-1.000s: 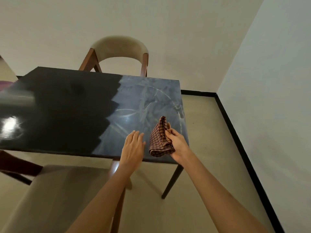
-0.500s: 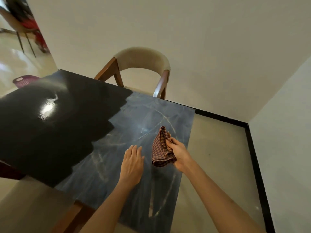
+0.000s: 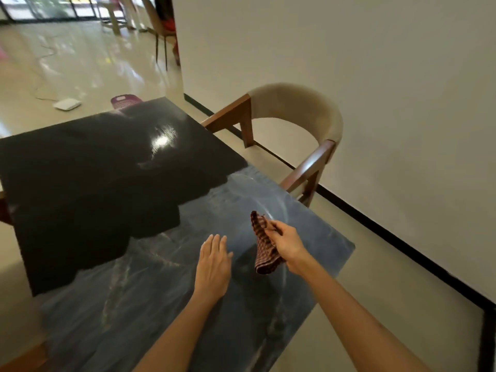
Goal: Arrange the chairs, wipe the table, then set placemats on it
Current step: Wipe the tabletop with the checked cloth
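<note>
A dark glossy table (image 3: pixel 94 189) fills the middle of the view, with streaky smear marks on its near right part. My right hand (image 3: pixel 288 244) holds a bunched red-checked cloth (image 3: pixel 264 251) just above the table's right side. My left hand (image 3: pixel 213 265) hovers flat over the table to the left of the cloth, fingers apart and holding nothing. A chair (image 3: pixel 292 114) with a beige curved back and brown wooden arms stands at the table's far right side, near the wall.
A white wall with a black skirting (image 3: pixel 402 237) runs along the right. A purple object (image 3: pixel 124 101) and a white box (image 3: pixel 67 104) with a cable lie on the shiny floor beyond the table. More chairs (image 3: pixel 161 25) stand far back. Brown wood (image 3: pixel 24 357) shows at the bottom left.
The view has swung left and moved in over the table, so the open room now shows. Both hands stay in the same pose, the right one still holding the cloth.
</note>
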`<state>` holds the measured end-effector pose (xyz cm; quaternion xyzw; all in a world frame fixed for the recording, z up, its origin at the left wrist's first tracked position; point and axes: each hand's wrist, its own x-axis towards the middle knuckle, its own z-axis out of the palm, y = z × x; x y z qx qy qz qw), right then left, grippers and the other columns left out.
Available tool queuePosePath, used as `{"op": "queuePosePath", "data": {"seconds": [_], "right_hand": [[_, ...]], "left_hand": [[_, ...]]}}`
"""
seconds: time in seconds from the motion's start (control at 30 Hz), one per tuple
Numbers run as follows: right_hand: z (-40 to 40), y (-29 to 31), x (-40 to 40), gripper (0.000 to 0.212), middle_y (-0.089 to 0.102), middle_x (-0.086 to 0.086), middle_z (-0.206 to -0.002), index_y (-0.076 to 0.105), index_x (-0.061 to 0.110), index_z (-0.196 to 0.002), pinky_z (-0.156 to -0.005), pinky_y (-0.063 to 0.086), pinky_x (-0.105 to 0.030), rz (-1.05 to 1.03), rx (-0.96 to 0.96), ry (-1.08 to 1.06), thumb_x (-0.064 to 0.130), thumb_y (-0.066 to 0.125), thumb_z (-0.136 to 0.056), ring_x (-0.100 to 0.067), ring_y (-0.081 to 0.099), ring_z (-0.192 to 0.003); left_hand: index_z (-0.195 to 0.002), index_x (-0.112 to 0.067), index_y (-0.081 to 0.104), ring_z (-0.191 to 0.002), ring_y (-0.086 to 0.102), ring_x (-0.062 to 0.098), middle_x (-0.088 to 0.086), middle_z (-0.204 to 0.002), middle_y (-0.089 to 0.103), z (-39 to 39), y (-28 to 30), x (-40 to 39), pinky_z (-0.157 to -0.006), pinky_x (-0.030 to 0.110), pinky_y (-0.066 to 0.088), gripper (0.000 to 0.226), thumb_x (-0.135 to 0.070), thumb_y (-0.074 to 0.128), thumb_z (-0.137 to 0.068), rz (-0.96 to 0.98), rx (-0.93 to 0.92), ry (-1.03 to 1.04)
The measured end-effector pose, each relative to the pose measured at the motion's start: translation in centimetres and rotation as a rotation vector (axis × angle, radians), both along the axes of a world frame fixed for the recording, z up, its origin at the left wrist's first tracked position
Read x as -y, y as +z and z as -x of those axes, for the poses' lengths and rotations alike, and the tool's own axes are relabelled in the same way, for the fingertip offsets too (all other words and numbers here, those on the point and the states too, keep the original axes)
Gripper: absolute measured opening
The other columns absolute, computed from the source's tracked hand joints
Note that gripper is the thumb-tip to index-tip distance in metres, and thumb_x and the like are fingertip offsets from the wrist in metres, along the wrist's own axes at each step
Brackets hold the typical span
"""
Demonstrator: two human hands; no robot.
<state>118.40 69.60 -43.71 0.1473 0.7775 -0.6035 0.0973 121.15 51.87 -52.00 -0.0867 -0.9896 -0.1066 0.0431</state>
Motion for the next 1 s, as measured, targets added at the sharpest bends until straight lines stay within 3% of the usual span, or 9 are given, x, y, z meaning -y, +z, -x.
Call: {"op": "queuePosePath", "data": {"seconds": [0.07,0.17,0.27,0.4,0.5,0.57,0.63,0.83,1.0], "right_hand": [[3.0,0.3,0.1,0.027,0.065,-0.005,-0.114,0.061,0.011,-0.124,-0.076,0.044,-0.009,-0.180,-0.090,0.137,0.013,0.048,-0.100,-0.015,0.060,-0.103],[8.1,-0.5,1.1,0.034,0.064,-0.006,-0.121,0.058,0.012,-0.128,-0.087,0.039,-0.013,-0.413,-0.229,0.283,0.004,0.042,-0.098,-0.017,0.058,-0.110],[12.6,-2.6,2.8,0.041,0.053,-0.008,-0.138,0.049,0.013,-0.137,-0.104,0.043,-0.035,-0.666,-0.383,0.402,0.003,0.041,-0.097,-0.025,0.052,-0.123],[16.6,-4.9,5.7,0.053,0.033,-0.011,-0.154,0.034,0.013,-0.147,-0.109,0.037,-0.051,-0.901,-0.450,0.579,0.004,0.046,-0.096,-0.034,0.028,-0.142],[18.0,-7.2,6.8,0.051,0.016,-0.006,-0.160,0.019,0.024,-0.152,-0.111,0.019,-0.064,-1.059,-0.407,0.844,0.027,0.032,-0.103,-0.038,0.011,-0.146],[18.5,-8.2,6.7,0.056,0.009,-0.005,-0.161,0.014,0.028,-0.153,-0.112,0.004,-0.067,-1.072,-0.390,0.918,0.045,0.012,-0.100,-0.039,0.002,-0.147],[19.3,-8.6,6.4,0.069,0.009,-0.005,-0.161,0.016,0.027,-0.153,-0.110,-0.005,-0.068,-1.075,-0.444,0.935,0.051,-0.004,-0.092,-0.039,-0.003,-0.147],[21.5,-9.3,6.4,0.051,0.012,-0.004,-0.161,0.022,0.027,-0.152,-0.112,0.001,-0.067,-1.040,-0.523,0.968,0.038,0.025,-0.102,-0.040,0.001,-0.146],[25.4,-9.2,4.1,0.053,0.009,-0.001,-0.162,0.020,0.027,-0.152,-0.110,0.004,-0.068,-1.077,-0.461,0.855,0.032,0.029,-0.100,-0.040,-0.002,-0.146]], "left_hand": [[-0.121,0.003,0.060,-0.118,0.056,0.036,0.021,-0.120,0.062,2.3,-0.4,-0.3,-0.101,0.047,0.046,0.041,-0.024,0.045,-0.094,-0.022,-0.024,0.067],[-0.123,0.002,0.059,-0.122,0.054,0.035,0.020,-0.123,0.061,5.9,-1.0,-0.9,-0.104,0.046,0.044,0.037,-0.019,0.054,-0.093,-0.041,-0.056,0.172],[-0.123,0.000,0.060,-0.122,0.054,0.033,0.018,-0.123,0.062,7.9,-1.1,-1.5,-0.103,0.046,0.044,0.045,-0.023,0.034,-0.094,-0.020,-0.032,0.212],[-0.122,-0.001,0.060,-0.124,0.053,0.032,0.017,-0.124,0.061,9.7,-1.8,-1.2,-0.106,0.044,0.042,0.045,-0.024,0.033,-0.094,-0.032,-0.055,0.366],[-0.123,-0.003,0.060,-0.124,0.051,0.031,0.016,-0.125,0.061,10.3,-2.7,-1.2,-0.107,0.045,0.040,0.044,-0.024,0.033,-0.095,-0.010,-0.063,0.425],[-0.123,-0.004,0.060,-0.124,0.050,0.031,0.015,-0.126,0.060,10.7,-3.0,-1.3,-0.106,0.045,0.040,0.042,-0.024,0.036,-0.095,0.003,-0.089,0.428],[-0.121,-0.004,0.062,-0.121,0.051,0.031,0.015,-0.124,0.061,11.3,-3.2,-1.9,-0.103,0.047,0.041,0.038,-0.021,0.041,-0.094,0.028,-0.134,0.454],[-0.114,-0.003,0.066,-0.111,0.055,0.031,0.013,-0.115,0.066,12.5,-3.2,-2.8,-0.098,0.048,0.041,0.033,-0.017,0.044,-0.094,0.137,-0.218,0.493],[-0.112,-0.004,0.068,-0.110,0.056,0.030,0.009,-0.113,0.068,12.9,-3.1,-2.3,-0.097,0.046,0.040,0.036,-0.019,0.040,-0.094,0.207,-0.201,0.465]]}}
